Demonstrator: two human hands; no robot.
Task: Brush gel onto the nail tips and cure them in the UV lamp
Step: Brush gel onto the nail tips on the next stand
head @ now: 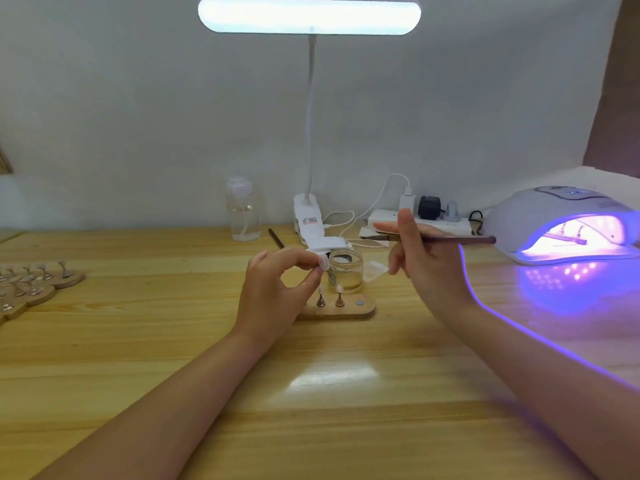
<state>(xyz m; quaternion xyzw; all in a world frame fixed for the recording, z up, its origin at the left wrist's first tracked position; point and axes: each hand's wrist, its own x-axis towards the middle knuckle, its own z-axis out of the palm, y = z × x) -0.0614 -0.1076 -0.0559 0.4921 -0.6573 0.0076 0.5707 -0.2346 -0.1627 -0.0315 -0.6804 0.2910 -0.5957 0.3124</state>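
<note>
We saw a pale wooden table (pixel 138 358) carrying a small wooden stand (pixel 341 310) at centre with a glass jar (pixel 345 270) just behind it, more stands (pixel 33 284) at the left edge — and the lit UV lamp (pixel 568 225) on the right.

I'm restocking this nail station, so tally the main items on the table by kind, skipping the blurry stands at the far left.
Brushes: 2
Glass jars: 1
Wooden stands by the jar: 1
UV lamps: 1
Desk lamps: 1
Clear bottles: 1
Power strips: 1
Total: 8
</note>
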